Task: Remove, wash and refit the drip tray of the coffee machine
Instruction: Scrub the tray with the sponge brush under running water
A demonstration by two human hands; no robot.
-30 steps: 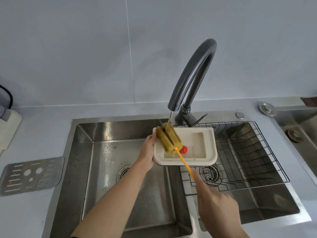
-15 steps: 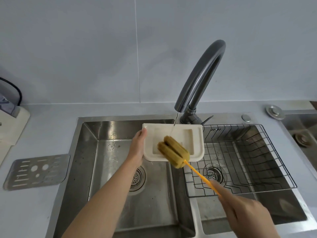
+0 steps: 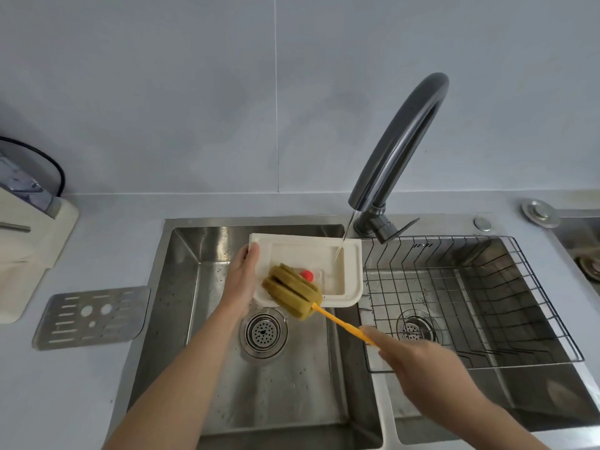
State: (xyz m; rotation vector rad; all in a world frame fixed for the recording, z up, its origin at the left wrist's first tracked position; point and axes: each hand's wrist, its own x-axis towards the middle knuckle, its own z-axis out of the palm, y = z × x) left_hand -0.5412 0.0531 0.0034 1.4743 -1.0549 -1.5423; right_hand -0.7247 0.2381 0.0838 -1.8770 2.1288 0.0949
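Observation:
The cream plastic drip tray [image 3: 352,264] is held over the left sink basin, under a thin stream of water from the dark curved tap [image 3: 402,147]. My left hand [image 3: 242,279] grips the tray's left edge. A small red float [image 3: 306,275] sits inside the tray. My right hand [image 3: 422,365] holds the orange handle of a sponge brush, whose olive-green sponge head [image 3: 292,292] presses on the tray's front left corner. The tray's metal grille [image 3: 91,316] lies on the counter to the left of the sink.
A double steel sink [image 3: 181,287] has a round drain [image 3: 263,332] in the left basin and a black wire rack [image 3: 487,303] over the right basin. The cream coffee machine [image 3: 29,241] stands at the left edge. A second sink [image 3: 581,235] shows at far right.
The tray has shifted left and nearer, so the water now lands on its right end. The sponge head has moved from the tray's middle front to its front left corner.

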